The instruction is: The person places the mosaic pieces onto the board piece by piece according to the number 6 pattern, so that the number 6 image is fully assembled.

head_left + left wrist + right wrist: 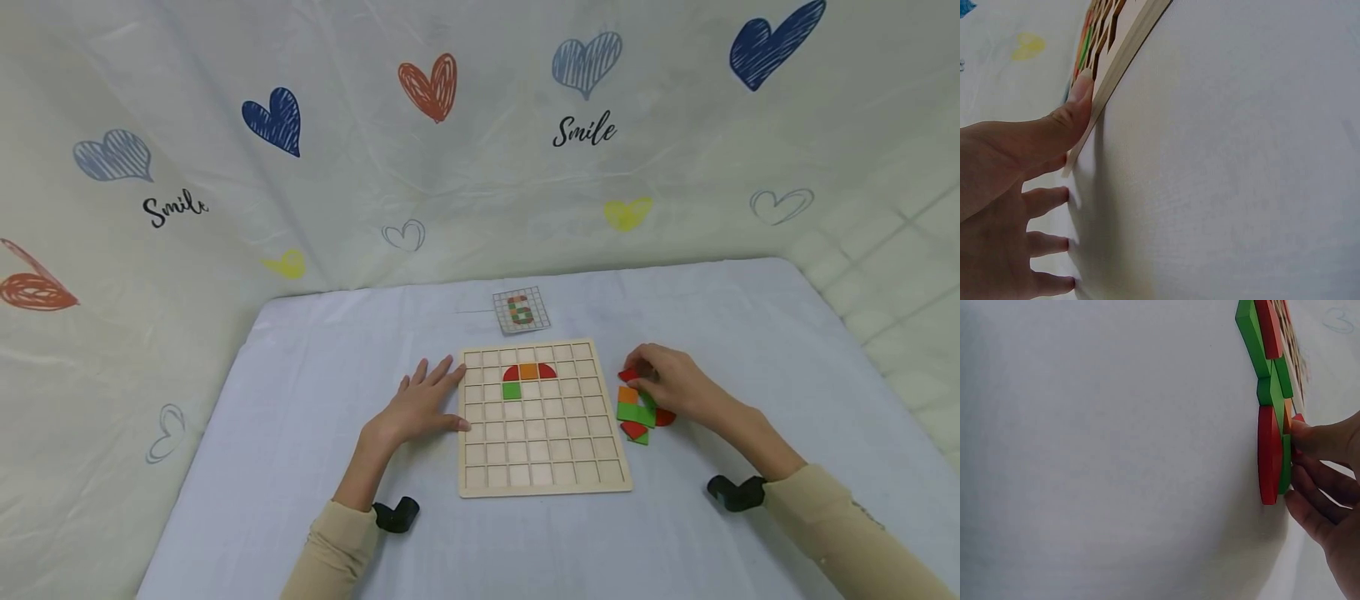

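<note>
A wooden grid board lies on the table. In its upper rows sit an orange square, a red rounded piece on each side of it, and a green square below. My left hand rests at the board's left edge, fingers spread and thumb on the rim. To the right of the board, my right hand pinches a red piece between thumb and fingers. Beneath and beside that hand lies a loose cluster of green pieces, red pieces and an orange piece.
Behind the board lies a pattern card with a gridded figure in green, orange and red. A white cloth covers the table. A curtain printed with hearts hangs at the back. Black wrist devices sit on both forearms.
</note>
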Available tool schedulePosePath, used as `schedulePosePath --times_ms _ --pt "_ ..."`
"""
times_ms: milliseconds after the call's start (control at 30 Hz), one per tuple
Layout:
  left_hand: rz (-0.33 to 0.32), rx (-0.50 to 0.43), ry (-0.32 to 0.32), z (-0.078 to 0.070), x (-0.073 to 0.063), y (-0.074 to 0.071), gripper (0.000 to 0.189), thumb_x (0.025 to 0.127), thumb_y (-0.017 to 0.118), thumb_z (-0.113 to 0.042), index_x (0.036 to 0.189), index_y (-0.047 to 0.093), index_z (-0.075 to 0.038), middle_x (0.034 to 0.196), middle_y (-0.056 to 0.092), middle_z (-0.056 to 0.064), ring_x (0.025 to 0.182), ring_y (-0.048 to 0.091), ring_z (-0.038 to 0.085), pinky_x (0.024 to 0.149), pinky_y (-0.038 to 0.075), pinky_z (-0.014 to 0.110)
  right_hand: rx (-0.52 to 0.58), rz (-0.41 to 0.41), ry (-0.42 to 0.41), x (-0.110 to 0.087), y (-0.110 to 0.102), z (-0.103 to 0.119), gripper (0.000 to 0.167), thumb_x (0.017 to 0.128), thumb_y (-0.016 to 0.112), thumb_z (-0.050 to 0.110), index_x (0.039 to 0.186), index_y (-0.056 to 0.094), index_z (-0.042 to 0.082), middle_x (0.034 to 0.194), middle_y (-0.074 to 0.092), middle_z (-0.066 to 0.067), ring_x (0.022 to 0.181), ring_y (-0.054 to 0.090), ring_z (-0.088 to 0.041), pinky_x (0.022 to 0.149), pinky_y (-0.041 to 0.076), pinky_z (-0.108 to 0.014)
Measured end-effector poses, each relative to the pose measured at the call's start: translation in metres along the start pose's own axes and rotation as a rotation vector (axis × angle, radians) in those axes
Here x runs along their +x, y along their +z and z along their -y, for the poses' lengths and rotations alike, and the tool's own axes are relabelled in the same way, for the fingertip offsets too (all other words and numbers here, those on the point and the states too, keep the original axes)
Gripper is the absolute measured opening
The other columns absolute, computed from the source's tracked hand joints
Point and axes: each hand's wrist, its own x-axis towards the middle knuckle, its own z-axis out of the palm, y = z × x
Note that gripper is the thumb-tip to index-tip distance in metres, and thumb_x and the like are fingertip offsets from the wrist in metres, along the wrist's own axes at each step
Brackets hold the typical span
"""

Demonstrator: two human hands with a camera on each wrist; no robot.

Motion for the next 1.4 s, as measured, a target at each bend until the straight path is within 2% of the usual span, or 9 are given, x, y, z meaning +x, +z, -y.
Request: schedulePosePath --times_ms 267,467,767,967,1100,1267,1400 --pt "0.009 0.001 -0.006 0.000 0.001 0.000 0.094 0.088 0.078 -0.048 0.164 0.029 -0.023 0.174 0.014 0.005 0.159 0.001 0.043 0.125 0.009 0.066 0.000 -0.018 -0.030 0.000 -0.001 0.001 0.022 0.085 0.079 -0.004 0.102 0.067 0.002 0.093 0.070 -0.004 0.081 0.061 -0.016 0.072 0.057 -0.030" --pt "0.008 0.002 -0.010 0.000 0.002 0.000 0.095 0.087 0.079 -0.048 0.164 0.030 -0.023 0.174 0.014 0.004 0.160 0.002 0.043 0.125 0.009 0.066 -0.003 -0.034 -0.020 -0.002 -0.001 0.000 0.020 0.085 0.079 -0.004 0.101 0.069 0.002 0.094 0.068 -0.005 0.080 0.060 -0.015 0.070 0.056 -0.027" --pt "0.005 0.010 -0.018 0.000 0.003 0.001 0.095 0.087 0.080 -0.048 0.164 0.030 -0.023 0.174 0.015 0.005 0.159 0.002 0.043 0.125 0.009 0.066 -0.025 -0.042 -0.021 -0.002 -0.003 0.000 0.020 0.085 0.081 -0.001 0.101 0.071 0.001 0.093 0.067 -0.007 0.080 0.064 -0.019 0.070 0.058 -0.031" --pt "0.001 0.015 -0.017 -0.001 0.002 0.001 0.095 0.087 0.080 -0.048 0.164 0.030 -0.023 0.174 0.015 0.005 0.159 0.003 0.044 0.124 0.010 0.067 -0.020 -0.064 -0.075 -0.006 -0.004 0.001 0.019 0.082 0.082 -0.002 0.098 0.074 0.004 0.093 0.068 -0.004 0.080 0.063 -0.018 0.069 0.058 -0.030" --pt "-0.004 0.017 -0.016 -0.002 0.002 0.000 0.095 0.087 0.080 -0.049 0.164 0.031 -0.023 0.174 0.015 0.005 0.159 0.003 0.044 0.124 0.010 0.067 0.020 -0.021 -0.099 -0.009 -0.007 0.003 0.022 0.084 0.078 -0.005 0.102 0.078 0.007 0.098 0.070 -0.001 0.082 0.061 -0.016 0.070 0.056 -0.027" --pt "-0.002 0.012 -0.015 -0.002 0.001 0.000 0.095 0.087 0.080 -0.048 0.164 0.030 -0.022 0.174 0.015 0.006 0.159 0.003 0.044 0.124 0.010 0.067 0.035 0.085 -0.101 -0.012 -0.010 0.002 0.039 0.081 0.068 -0.012 0.113 0.079 0.008 0.105 0.066 -0.004 0.089 0.058 -0.018 0.070 0.050 -0.025" --pt "-0.002 0.010 -0.016 -0.003 0.001 0.000 0.095 0.086 0.081 -0.047 0.164 0.031 -0.022 0.174 0.015 0.006 0.159 0.003 0.045 0.124 0.010 0.067 0.019 0.140 -0.081 -0.013 -0.011 0.001 0.039 0.084 0.071 -0.006 0.116 0.079 0.014 0.107 0.062 -0.002 0.096 0.054 -0.018 0.075 0.048 -0.027"
